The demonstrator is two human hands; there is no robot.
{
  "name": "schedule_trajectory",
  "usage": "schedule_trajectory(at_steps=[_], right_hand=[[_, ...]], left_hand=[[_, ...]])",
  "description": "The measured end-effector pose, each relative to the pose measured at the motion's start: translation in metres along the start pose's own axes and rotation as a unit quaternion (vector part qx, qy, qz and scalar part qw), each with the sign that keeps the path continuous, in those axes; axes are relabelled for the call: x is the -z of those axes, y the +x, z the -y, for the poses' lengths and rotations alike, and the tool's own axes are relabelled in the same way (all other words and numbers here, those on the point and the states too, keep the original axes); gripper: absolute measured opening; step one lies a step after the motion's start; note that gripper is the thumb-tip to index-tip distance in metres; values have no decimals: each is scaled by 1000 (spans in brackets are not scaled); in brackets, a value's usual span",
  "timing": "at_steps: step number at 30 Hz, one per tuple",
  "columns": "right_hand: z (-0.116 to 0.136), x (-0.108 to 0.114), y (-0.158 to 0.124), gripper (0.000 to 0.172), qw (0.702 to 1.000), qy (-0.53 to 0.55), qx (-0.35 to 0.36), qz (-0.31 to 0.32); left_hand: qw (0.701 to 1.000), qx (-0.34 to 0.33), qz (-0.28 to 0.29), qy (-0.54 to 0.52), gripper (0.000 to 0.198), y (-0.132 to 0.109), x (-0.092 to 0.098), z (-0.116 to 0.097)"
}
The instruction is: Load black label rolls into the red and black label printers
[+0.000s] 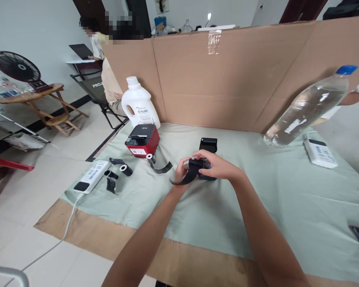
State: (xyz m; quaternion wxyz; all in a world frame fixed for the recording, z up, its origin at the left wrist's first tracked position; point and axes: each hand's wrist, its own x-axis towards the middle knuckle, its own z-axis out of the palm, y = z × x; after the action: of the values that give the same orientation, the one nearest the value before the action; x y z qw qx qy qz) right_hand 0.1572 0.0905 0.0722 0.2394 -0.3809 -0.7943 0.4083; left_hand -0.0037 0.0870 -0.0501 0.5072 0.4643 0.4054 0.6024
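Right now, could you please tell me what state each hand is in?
Left hand: curled, holding the black strip.
Right hand: curled at the strip's upper end; whether it grips firmly cannot be told.

view: head-worn | facing: forward and down (a wide sweep) | range: near table (302,207), cardboard panel (227,75) beyond

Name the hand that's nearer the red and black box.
Left: the left hand is to the right of the red and black box, nearer the camera; the right hand is farther right, beyond the left.
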Motion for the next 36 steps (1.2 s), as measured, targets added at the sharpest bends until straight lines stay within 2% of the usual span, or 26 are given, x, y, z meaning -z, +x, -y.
schedule_trajectory(at_steps=[2, 4, 8, 10, 15, 19, 22, 26, 30, 36], right_hand=[[3, 0, 0, 34, 1000, -30, 8, -4], [3, 2, -2, 31, 998, -53, 14, -5], [-5, 9, -6, 48, 995, -102, 15, -4], [-10, 11, -8, 48, 994, -113, -1, -2], [-13, 9, -5, 27, 996, -88, -9, -2], [-14, 10, -3, 28, 997, -75, 1, -30], [-25, 17, -6, 33, 992, -83, -2, -95], [-50, 23, -6, 37, 973, -140, -42, -179], [-71, 20, -3, 43, 960, -192, -71, -189], [-86, 13, 1, 46, 956, -233, -74, -161]], left_hand=[[1000, 2, 2, -29, 41, -6, 1, -5], [999, 0, 6, -46, 38, -11, 1, -11], [999, 7, 21, -49, 45, -14, 1, -21], [999, 16, 25, -38, 45, -14, 2, -24], [999, 6, 29, -17, 45, -14, 4, -20], [998, -23, 60, -18, 47, -14, 4, -14], [997, -38, 63, 31, 55, -13, 2, -14], [995, -41, 58, 76, 59, -13, 0, -15], [995, -44, 45, 82, 57, -12, 1, -13], [991, -38, 61, 110, 54, -13, 1, -14]])
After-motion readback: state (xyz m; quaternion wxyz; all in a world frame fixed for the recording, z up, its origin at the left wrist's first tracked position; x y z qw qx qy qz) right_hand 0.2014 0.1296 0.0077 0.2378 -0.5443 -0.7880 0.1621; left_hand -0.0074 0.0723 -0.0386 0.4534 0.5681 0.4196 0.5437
